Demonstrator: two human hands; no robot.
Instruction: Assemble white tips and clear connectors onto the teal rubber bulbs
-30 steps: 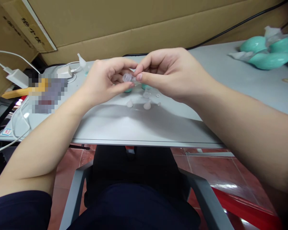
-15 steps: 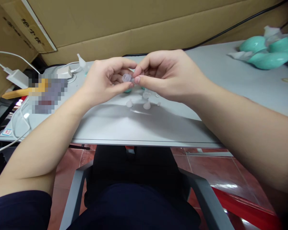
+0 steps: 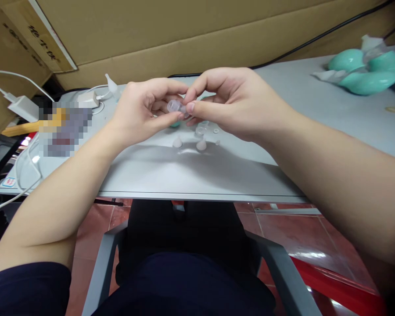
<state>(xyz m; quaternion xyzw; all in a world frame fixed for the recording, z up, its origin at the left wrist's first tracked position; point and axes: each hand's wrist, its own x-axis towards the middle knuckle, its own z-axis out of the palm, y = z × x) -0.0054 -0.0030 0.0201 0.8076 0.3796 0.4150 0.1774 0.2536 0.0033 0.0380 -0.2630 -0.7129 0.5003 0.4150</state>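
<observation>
Above the grey table, my left hand grips a small clear plastic piece with a round open end between thumb and fingers. My right hand meets it from the other side, its thumb and forefinger pinched on the narrower end of the same piece. Under the hands, small white cone-shaped tips stand on the table, along with a clear part and a small white ring. Part of a teal object shows below my left thumb; the rest is hidden.
Several teal bulbs with clear nozzles lie at the back right, near a yellowish ring. A white-tipped nozzle, a white charger and cables are at the back left. A cardboard wall borders the table's rear.
My right thumb and fingers have shifted slightly on the clear piece, and more of its narrow end now shows. My left hand stays almost still.
</observation>
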